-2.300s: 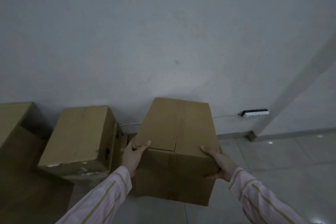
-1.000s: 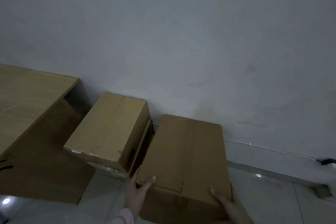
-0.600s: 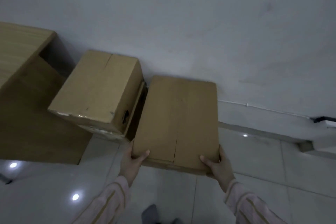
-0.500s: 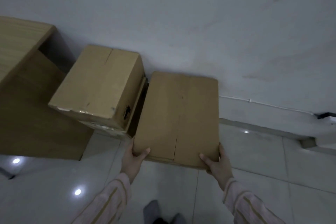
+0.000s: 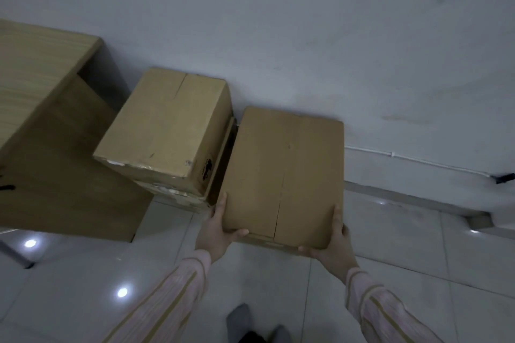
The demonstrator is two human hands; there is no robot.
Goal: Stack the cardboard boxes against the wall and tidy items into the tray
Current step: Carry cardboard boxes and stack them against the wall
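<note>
A closed brown cardboard box (image 5: 284, 172) rests low on the floor with its far end against the grey wall. My left hand (image 5: 216, 234) grips its near left corner, thumb on the lid. My right hand (image 5: 333, 249) grips the near right corner from the side and below. Just left of it a second cardboard box (image 5: 164, 125) sits on top of another box whose scuffed front edge (image 5: 172, 192) shows beneath. The two stacks almost touch. No tray is in view.
A light wooden desk (image 5: 36, 69) stands at the left with its side panel (image 5: 64, 175) reaching the floor. A white cable (image 5: 418, 159) runs along the wall to a dark plug at the right. Glossy floor tiles (image 5: 390, 245) spread to the right; my foot (image 5: 239, 317) shows below.
The box I hold has come down from chest height and slid to the wall beside the stacked boxes. In the last half second it barely moved; my view shifted slightly.
</note>
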